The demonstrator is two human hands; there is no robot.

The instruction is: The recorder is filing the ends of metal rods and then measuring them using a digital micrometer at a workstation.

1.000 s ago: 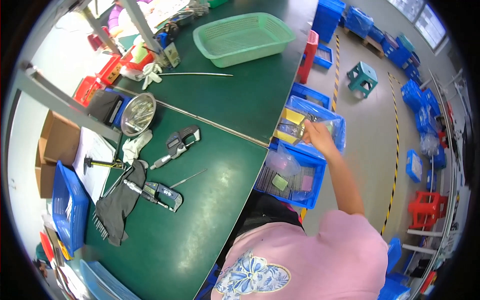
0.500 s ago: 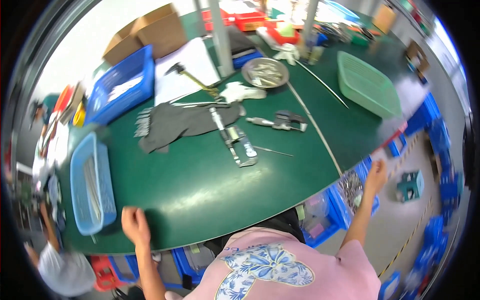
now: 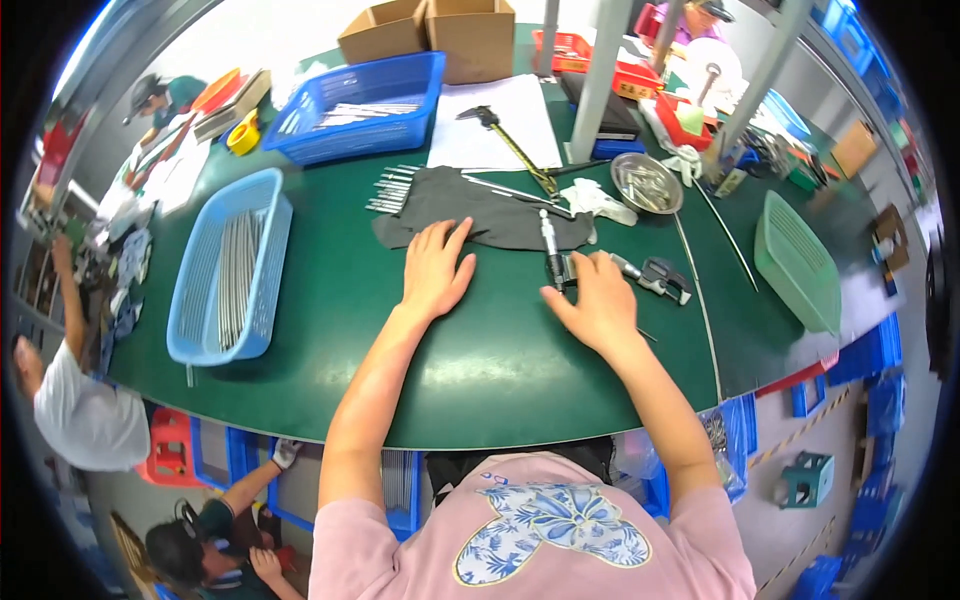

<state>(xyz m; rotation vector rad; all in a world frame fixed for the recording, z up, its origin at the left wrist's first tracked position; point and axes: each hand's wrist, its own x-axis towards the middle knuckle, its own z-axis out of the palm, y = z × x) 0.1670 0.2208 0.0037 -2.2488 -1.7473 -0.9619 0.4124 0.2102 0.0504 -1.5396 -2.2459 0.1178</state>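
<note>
My left hand [image 3: 437, 268] is open, its spread fingertips at the near edge of a dark grey cloth [image 3: 440, 200]. My right hand [image 3: 603, 305] reaches over a micrometer [image 3: 548, 235], thumb and fingers apart on either side of it. The hand hides much of the micrometer's frame, so whether it touches cannot be told. A second micrometer [image 3: 655, 276] lies just right of that hand. Several short metal pins [image 3: 393, 190] sit in a row at the cloth's left end. Behind the cloth lie a caliper [image 3: 520, 150] and white gloves [image 3: 597, 200].
A light blue basket [image 3: 185, 290] of long rods stands left; a darker blue basket [image 3: 350, 145] holds more rods behind. A metal bowl [image 3: 672, 205] of small parts and a green basket [image 3: 790, 270] are right. Co-workers, one crouching [image 3: 215, 540], are at the left.
Both hands have moved inward and forward from the bench's sides, the left to the cloth, the right over the micrometer. The view has shifted, and a crouching co-worker now shows at lower left.
</note>
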